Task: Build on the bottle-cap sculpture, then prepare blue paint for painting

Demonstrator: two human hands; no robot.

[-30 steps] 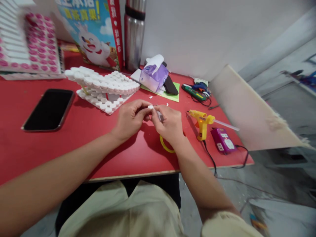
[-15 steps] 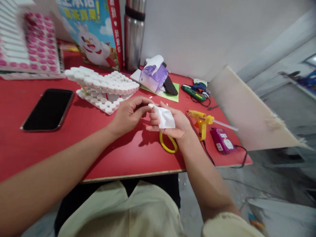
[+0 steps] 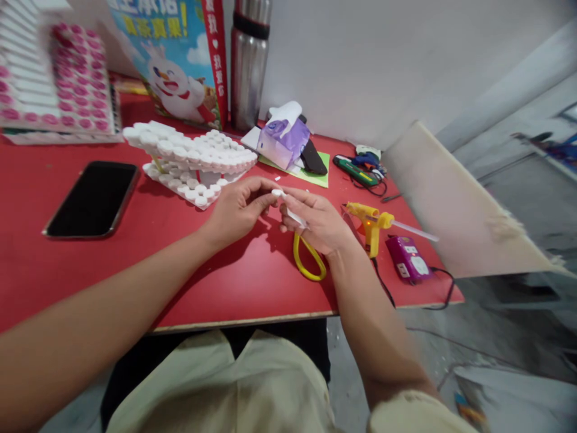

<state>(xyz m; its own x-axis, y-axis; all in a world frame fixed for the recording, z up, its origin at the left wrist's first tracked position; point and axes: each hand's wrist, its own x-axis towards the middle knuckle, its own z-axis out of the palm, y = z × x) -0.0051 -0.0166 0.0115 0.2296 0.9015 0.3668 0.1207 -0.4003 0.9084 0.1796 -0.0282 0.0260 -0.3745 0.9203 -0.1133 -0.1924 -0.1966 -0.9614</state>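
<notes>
Over the red table my left hand [image 3: 241,207] pinches the small rolled white end of a piece of tissue paper [image 3: 297,220] between thumb and fingertips. My right hand [image 3: 318,219] is closed on the same paper, its thumb and index finger close to the pinched end. Most of the sheet is hidden inside the right palm. Below that hand lies a yellow loop [image 3: 310,258], whose upper part is covered. Behind the left hand stands a model built of white round pieces [image 3: 193,153].
A black phone [image 3: 92,198] lies left. A purple tissue pack [image 3: 283,141] and steel flask [image 3: 250,66] stand behind. To the right are a yellow glue gun [image 3: 370,225], a purple power socket [image 3: 408,258] with its cable, a green-handled tool [image 3: 356,171] and a leaning board [image 3: 451,210].
My right hand has turned over and closed its fingers round the paper, which lay spread across the open palm before. The left hand keeps its pinch in nearly the same place.
</notes>
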